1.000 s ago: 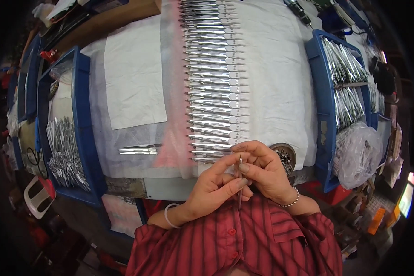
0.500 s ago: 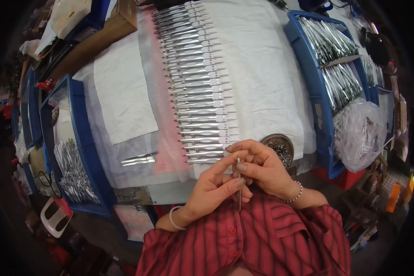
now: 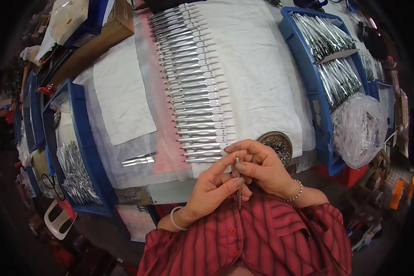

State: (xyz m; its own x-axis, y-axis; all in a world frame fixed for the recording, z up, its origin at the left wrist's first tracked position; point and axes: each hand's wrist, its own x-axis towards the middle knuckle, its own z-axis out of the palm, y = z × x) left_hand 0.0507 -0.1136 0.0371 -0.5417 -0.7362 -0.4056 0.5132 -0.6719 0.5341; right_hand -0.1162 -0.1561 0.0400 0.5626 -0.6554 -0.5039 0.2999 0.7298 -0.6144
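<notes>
Close to my chest, at the table's near edge, my left hand (image 3: 215, 185) and my right hand (image 3: 261, 169) are both closed on one slim metal piece (image 3: 239, 200). It stands lengthwise between my fingers; its narrow end sticks out toward my shirt, and a small bright tip shows at my right thumb. My fingers cover most of its middle. Just beyond my hands lies a long column of similar slim silver pieces (image 3: 195, 112), side by side, each with a wider plate and a thin pin at its right end. A round bowl (image 3: 287, 138) of small metal parts sits beside my right hand.
A few loose metal pieces (image 3: 138, 161) lie left of the column, near a white sheet (image 3: 124, 92). Blue bins (image 3: 89, 138) of metal parts flank the left; another blue bin (image 3: 324, 124) with bundled parts and a plastic bag (image 3: 361, 131) stands right.
The whole view has shifted slightly. Both hands keep nearly the same hold on the slim metal piece; little else differs.
</notes>
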